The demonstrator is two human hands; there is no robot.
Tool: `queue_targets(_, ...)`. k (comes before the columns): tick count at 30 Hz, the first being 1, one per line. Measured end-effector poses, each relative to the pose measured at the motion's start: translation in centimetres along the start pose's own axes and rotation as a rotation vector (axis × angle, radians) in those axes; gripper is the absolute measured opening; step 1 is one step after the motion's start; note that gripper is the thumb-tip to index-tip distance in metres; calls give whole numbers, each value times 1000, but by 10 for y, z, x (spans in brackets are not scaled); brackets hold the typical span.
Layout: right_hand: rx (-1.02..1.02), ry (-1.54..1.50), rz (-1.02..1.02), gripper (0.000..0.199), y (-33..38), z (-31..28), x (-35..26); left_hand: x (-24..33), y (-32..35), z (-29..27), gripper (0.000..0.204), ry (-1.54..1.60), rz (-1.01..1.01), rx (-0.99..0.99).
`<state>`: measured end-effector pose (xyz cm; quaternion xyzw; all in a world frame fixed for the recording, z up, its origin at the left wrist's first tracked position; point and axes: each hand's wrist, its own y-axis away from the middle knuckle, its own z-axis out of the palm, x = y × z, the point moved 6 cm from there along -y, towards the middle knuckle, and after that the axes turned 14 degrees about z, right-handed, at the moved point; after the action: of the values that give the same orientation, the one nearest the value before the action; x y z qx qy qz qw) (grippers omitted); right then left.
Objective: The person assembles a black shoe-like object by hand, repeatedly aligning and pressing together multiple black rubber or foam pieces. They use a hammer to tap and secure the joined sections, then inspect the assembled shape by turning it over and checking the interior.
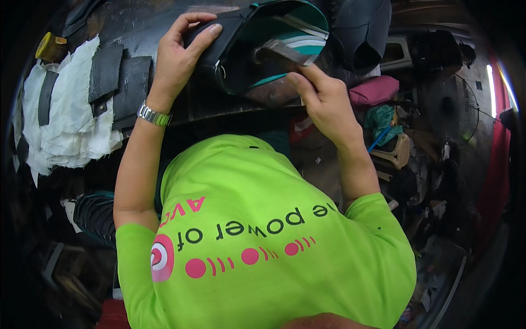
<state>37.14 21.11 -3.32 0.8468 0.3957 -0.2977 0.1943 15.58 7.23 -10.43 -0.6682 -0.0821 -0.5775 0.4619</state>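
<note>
A dark workbench (129, 24) spans the far side, in front of the person's lime-green T-shirt (274, 219). On its left lie ragged sheets of white cloth (71, 129), with dark grey strips (105, 71) on top and beside them. Toward the middle, at the near side of the bench, sits a black pouch-shaped piece (205, 71), its wide opening facing right and showing a teal lining with white stripes. Just right of it stands a second, rounded black piece (359, 30).

The right hand (323, 96) is curled round a tool at the opening's near right side, thumb extended along it. The left hand (186, 46) grips the pouch-shaped piece at its left end, thumb on top, fingers bent over the far side.

Farther right stands a wire-caged fan (466, 107); a pink bundle (375, 90) lies beyond the right hand. The metal-headed hand tool (287, 53) reaches into the opening; blur hides whether it touches the lining. A yellow tub (50, 47) is at far left, and a metal wristwatch (153, 115) circles the left wrist.
</note>
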Motion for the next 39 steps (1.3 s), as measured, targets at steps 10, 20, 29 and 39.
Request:
queue_targets(10, 52, -30, 77, 29, -9, -2, 10, 1, 2, -4, 30, -47, -43, 25)
queue_targets(20, 37, 24, 71, 38, -34, 9, 36, -9, 4, -9, 29, 89, -216, 65)
queue_targets(29, 340, -244, -57, 33, -74, -28, 36, 70, -15, -25, 22, 306, -161, 256)
queue_targets(39, 279, -352, -111, 38, -111, -16, 37, 125, 41, 99, 30, -710, 329, -864)
